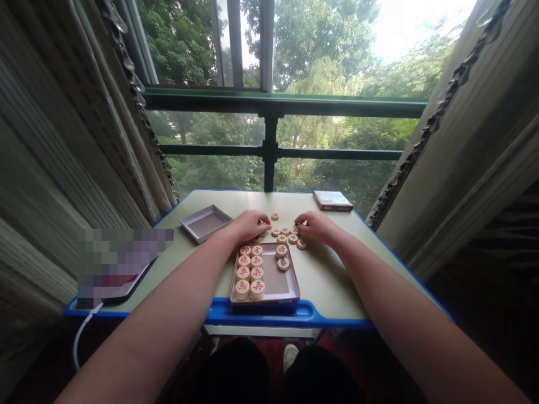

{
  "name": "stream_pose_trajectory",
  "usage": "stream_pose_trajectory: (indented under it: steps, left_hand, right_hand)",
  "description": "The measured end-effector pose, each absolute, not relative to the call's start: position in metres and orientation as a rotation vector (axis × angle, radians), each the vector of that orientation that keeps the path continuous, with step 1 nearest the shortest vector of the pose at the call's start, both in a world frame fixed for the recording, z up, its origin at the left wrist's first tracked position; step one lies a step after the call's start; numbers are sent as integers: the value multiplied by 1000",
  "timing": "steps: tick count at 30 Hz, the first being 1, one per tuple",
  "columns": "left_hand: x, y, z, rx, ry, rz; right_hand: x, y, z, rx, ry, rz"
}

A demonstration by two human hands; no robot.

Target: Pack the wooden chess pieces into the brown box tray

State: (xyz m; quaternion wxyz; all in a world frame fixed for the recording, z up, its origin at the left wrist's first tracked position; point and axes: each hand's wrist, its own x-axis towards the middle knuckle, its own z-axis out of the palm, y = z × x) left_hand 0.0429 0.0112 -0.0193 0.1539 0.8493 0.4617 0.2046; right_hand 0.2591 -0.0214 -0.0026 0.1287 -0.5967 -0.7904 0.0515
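Note:
My left hand (251, 224) bends its closed fingers around a round wooden Chinese chess piece just behind the open box (297, 283); the hand partly hides it. Over to the right, my right hand (315, 225) pinches at a black-marked Chinese chess piece (295, 230) at the edge of a loose group. Several black-marked pieces (282, 239) lie between the hands, and a lone piece (275, 216) sits farther back. Inside the box, red-marked pieces (256, 272) stand in two columns along the left. Black-marked pieces (283, 264) stand at the box's upper right.
An empty box lid (206, 223) lies left of my left hand. A flat box (332, 201) rests at the table's back right. At the left edge is a blurred-out device with a white cable (80, 331). Curtains flank the table (345, 292), with a railed window behind.

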Motion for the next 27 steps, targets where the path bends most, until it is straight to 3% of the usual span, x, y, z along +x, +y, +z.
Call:
stream_pose_trajectory:
  steps: [12, 17, 27]
  left_hand:
    - [43, 16, -21, 2424, 1341, 775]
    - [47, 13, -17, 2147, 1279, 904]
    - [44, 20, -22, 1807, 1224, 1084]
  right_hand:
    - [256, -26, -3, -1718, -2254, 112]
    - [255, -29, 0, -1662, -2208, 72]
    - [263, -15, -11, -2021, -2139, 61]
